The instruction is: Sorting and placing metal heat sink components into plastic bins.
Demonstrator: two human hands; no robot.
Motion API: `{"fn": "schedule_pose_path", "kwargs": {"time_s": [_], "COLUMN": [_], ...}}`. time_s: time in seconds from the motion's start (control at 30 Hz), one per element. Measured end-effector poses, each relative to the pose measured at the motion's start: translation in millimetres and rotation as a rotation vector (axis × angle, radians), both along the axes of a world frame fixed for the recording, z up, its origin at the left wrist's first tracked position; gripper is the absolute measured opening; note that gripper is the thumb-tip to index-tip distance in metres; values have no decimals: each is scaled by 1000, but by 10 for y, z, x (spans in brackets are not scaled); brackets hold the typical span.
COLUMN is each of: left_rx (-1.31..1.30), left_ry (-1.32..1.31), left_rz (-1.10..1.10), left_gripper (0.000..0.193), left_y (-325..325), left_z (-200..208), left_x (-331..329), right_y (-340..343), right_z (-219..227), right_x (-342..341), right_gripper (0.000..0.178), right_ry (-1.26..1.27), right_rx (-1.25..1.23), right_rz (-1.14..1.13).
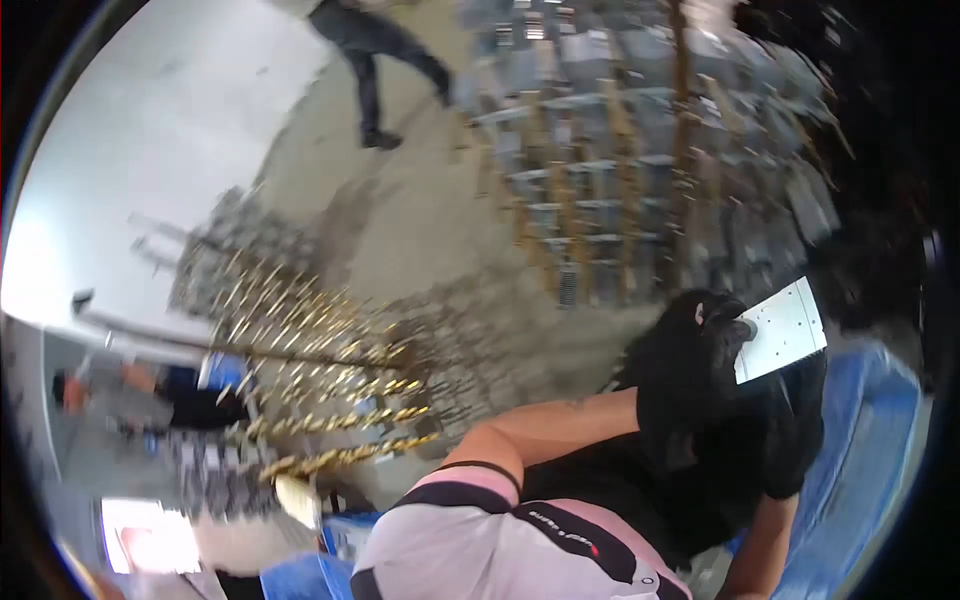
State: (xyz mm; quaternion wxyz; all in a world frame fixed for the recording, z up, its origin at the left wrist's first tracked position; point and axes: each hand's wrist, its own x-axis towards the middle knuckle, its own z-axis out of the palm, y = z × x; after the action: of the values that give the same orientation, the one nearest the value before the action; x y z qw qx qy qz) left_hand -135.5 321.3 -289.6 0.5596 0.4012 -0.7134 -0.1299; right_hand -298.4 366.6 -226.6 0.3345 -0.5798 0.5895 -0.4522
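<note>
A flat white rectangular plate with several small dark holes or dots is held up at the right of the head view. My left hand, in a black glove, grips the plate's left edge, with the thumb on its face. Along the lower right edge, my right hand, also black-gloved, closes on the same plate; its fingers are partly hidden behind it. Dark clothing lies under both hands. Beside my right hand stands a blue plastic bin, its inside hard to make out.
Ahead hangs a rack of grey flat pieces on gold-coloured bars, blurred. To the left is another rack with several gold-coloured hooks. One person stands or walks on the floor beyond; another person is at the far left.
</note>
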Motion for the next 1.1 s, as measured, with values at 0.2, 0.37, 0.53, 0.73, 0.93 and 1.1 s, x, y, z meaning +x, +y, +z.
{"fn": "schedule_pose_path", "kwargs": {"time_s": [0.2, 0.37, 0.53, 0.73, 0.93, 1.1], "left_rx": [267, 121, 105, -21, 22, 61], "left_ry": [-172, -378, -601, -755, -872, -863], "left_rz": [-685, -298, -393, -437, -439, -435], "left_gripper": [48, 27, 12, 16, 18, 18], "left_y": [-68, -423, -520, -628, -589, -545], "left_z": [290, -505, -631, -989, -789, -728], "left_x": [-379, -481, -468, -320, -461, -653], "right_y": [8, 576, 1192, 1437, 1213, 1201], "right_z": [57, 439, -2, -814, -1206, -1698], "right_x": [-710, -2049, -3101, -3362, -3236, -3172], "right_gripper": [61, 67, 58, 64, 68, 64], "right_ry": [-403, -26, 9, 662, 617, 612], "right_rx": [-114, -325, 64, 403, 856, 846], "right_rz": [-163, -530, -680, -427, -49, 38]}}
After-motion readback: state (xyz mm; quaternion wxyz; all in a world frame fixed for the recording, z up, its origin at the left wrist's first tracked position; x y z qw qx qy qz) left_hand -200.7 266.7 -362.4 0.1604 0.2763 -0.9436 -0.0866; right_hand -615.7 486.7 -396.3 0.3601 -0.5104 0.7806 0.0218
